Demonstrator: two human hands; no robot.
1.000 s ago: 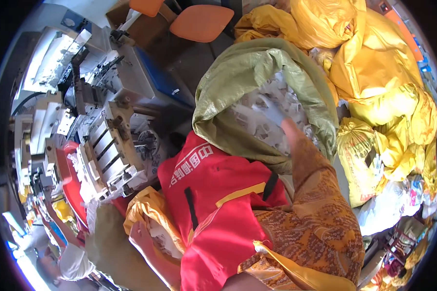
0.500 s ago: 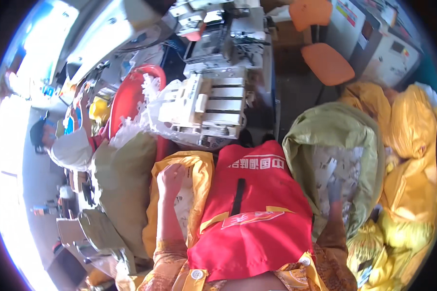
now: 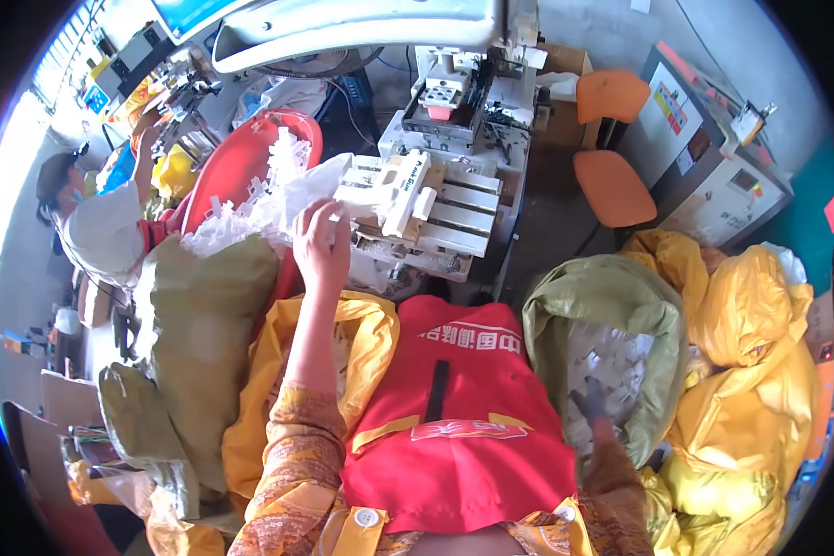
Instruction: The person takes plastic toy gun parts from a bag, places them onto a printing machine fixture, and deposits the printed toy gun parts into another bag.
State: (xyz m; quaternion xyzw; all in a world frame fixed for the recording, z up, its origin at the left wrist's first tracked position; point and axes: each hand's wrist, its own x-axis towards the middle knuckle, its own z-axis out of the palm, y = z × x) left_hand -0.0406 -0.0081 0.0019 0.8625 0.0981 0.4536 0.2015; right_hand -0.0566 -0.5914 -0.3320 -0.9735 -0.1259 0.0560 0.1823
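Note:
My left hand [image 3: 320, 243] is raised in front of me, fingers pinched on a small white plastic part at the left edge of a white slotted fixture [image 3: 431, 206]. My right hand [image 3: 591, 404] reaches down into an open green sack [image 3: 612, 301] at my right, among several white plastic parts; it is blurred and partly buried. A red apron [image 3: 454, 408] covers my lap, with a yellow bag [image 3: 361, 320] open beside it under my left forearm.
A printing machine [image 3: 463, 83] stands behind the fixture. A red tub [image 3: 250, 162] heaped with white parts and an olive sack [image 3: 204, 324] sit at left, where another person [image 3: 88, 227] works. Orange chair [image 3: 612, 185], grey cabinet [image 3: 713, 157] and yellow sacks [image 3: 755, 306] fill the right.
My left hand has lifted from the yellow bag on my lap up to the white fixture. My right hand stays in the green sack. The view has swung toward the machine.

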